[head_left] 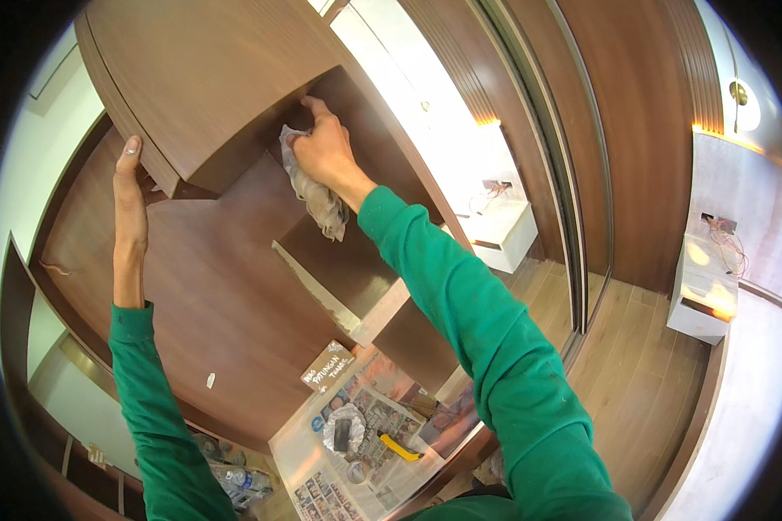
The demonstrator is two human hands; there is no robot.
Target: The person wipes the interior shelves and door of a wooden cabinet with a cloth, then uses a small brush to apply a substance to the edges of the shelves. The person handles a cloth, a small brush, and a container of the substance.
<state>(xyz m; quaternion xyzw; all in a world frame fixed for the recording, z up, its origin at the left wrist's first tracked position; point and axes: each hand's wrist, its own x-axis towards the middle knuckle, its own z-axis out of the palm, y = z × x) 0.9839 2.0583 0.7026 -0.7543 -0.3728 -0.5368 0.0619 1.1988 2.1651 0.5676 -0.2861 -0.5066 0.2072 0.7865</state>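
A brown wood-grain cabinet door [208, 78] fills the upper left. My left hand [130, 204] is at its lower left corner, thumb pointing up and fingers curled behind the edge, partly hidden. My right hand [326, 152] reaches to the recess beside the door's lower right edge. It grips a crumpled, greyish-white rag [317, 204] that hangs down from the fingers. The index finger stretches up to the edge of the recess.
Below, newspaper [330, 486] covers a surface holding a yellow utility knife [400, 446], a dark block on crumpled white wrapping [343, 434] and a cardboard piece [328, 366]. Plastic bottles [243, 479] stand lower left. A mirrored sliding door [573, 174] rises on the right.
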